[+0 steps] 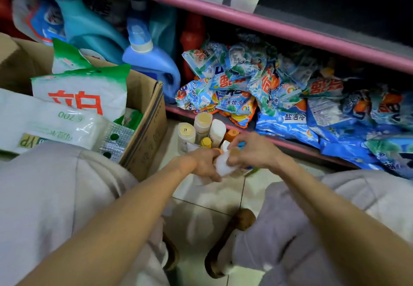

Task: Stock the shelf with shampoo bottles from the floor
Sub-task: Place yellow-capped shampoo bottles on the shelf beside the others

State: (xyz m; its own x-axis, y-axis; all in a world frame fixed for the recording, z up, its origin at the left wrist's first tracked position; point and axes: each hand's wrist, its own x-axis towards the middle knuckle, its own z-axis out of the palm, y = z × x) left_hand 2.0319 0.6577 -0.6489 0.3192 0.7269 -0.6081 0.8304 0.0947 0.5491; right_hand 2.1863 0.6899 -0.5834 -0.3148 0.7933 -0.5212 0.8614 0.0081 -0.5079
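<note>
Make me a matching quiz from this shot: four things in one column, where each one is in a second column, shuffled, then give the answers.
Things:
1. blue detergent jug
2. cardboard box
3. white bottle
4. detergent packets

Places:
A. gripped in both hands, left hand and right hand
B. piled on the bottom shelf
C. standing upright at the shelf's left end
D. on the floor, left of the bottles

Pairs: 1-C, 2-D, 3-A, 4-B
</note>
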